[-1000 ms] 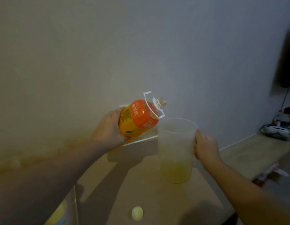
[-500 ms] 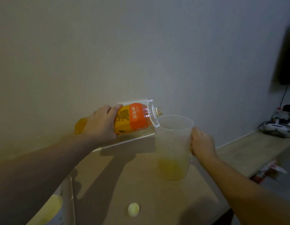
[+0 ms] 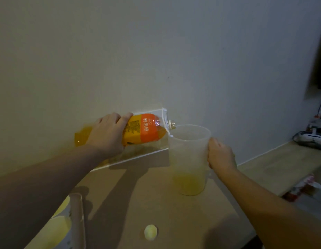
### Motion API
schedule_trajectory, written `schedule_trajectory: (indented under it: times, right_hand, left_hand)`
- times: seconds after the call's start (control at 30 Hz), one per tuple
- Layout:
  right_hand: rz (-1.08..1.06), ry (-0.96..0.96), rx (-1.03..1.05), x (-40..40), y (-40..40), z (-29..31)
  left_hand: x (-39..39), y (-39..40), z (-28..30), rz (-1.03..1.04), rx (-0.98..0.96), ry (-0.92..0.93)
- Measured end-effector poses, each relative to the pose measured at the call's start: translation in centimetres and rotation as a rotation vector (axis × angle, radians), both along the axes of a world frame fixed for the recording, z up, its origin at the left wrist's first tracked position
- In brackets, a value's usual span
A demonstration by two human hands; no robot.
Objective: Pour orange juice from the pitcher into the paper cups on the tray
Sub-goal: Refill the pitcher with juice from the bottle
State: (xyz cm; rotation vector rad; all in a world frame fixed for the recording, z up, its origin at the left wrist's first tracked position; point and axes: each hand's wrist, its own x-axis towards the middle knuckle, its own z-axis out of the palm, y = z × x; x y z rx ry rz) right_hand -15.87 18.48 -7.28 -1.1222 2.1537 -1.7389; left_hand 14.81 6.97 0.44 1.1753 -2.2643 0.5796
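Over the tan tabletop (image 3: 138,198) I see the left hand (image 3: 106,134) gripping a near-horizontal orange-labelled plastic bottle (image 3: 141,129), the right hand (image 3: 220,155) gripping the translucent tapered pitcher (image 3: 189,159).

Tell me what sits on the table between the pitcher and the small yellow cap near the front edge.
Nothing: in the head view the table is bare from pitcher to yellow cap, crossed only by shadow.
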Motion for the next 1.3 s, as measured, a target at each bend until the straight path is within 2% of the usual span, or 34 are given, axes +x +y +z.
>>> schedule_trajectory:
  times: [0.37, 0.57, 0.83, 1.3]
  right_hand:
    - [-0.022, -0.017, 0.005, 0.4, 0.2, 0.4]
    - [-0.017, -0.041, 0.008, 0.6, 0.3, 0.6]
    - [-0.053, -0.077, 0.032, 1.2, 0.4, 0.9]
    - [-0.042, -0.092, 0.018, 1.2, 0.2, 0.8]
  left_hand:
    - [0.0, 0.0, -0.3, 0.026, -0.052, -0.032]
    - [0.1, -0.5, 0.0, 0.003, -0.154, -0.055]
    - [0.1, -0.1, -0.1, 0.001, -0.13, -0.044]
    - [0.4, -0.8, -0.3, -0.02, -0.206, -0.062]
